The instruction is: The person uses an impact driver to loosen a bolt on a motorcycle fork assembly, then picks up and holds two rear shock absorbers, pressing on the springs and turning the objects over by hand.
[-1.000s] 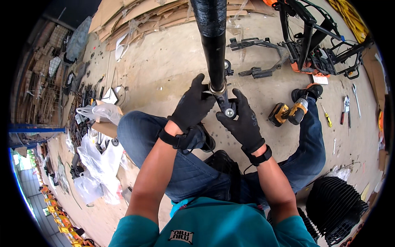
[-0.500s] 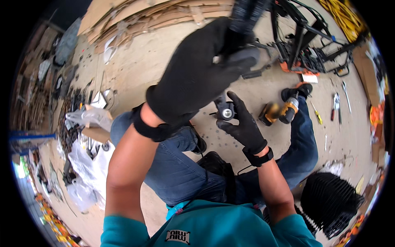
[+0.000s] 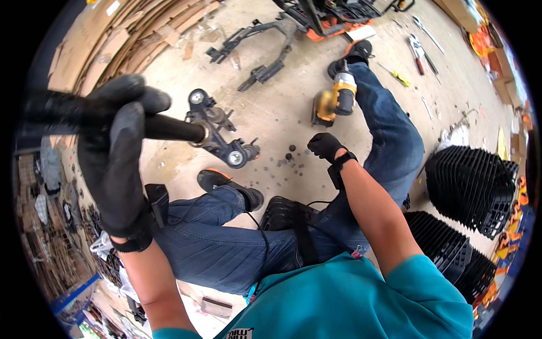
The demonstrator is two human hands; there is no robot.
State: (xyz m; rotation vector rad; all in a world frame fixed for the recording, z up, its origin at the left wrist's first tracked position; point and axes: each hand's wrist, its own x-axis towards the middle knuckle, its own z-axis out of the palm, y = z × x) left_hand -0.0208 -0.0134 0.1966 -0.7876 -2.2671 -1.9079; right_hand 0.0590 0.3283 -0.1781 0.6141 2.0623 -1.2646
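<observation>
In a black glove, my left hand (image 3: 116, 158) is wrapped round a thick black tube (image 3: 175, 129) at the left. At the tube's right end is a dark bracket (image 3: 213, 148) with two arms, each with a round pale-centred mount. The tube's other end runs out past the left edge of view. My right hand (image 3: 326, 147), also gloved, is curled closed above the floor near my right knee, apart from the bracket. What its fingers hold, if anything, is hidden. Small dark round pieces (image 3: 291, 153) lie scattered on the floor between the bracket and this hand.
A yellow and black cordless drill (image 3: 343, 93) stands by my right shin. Beyond lie a screwdriver (image 3: 400, 78), pliers (image 3: 418, 59) and a dark metal frame (image 3: 276, 62). Black ribbed parts (image 3: 471, 189) are stacked at the right, with flattened cardboard (image 3: 121, 42) far left.
My left hand has swung left and nearer with the tube, bringing the bracket into plain view. My right hand has come away from the bracket's mount and closed. The view has turned.
</observation>
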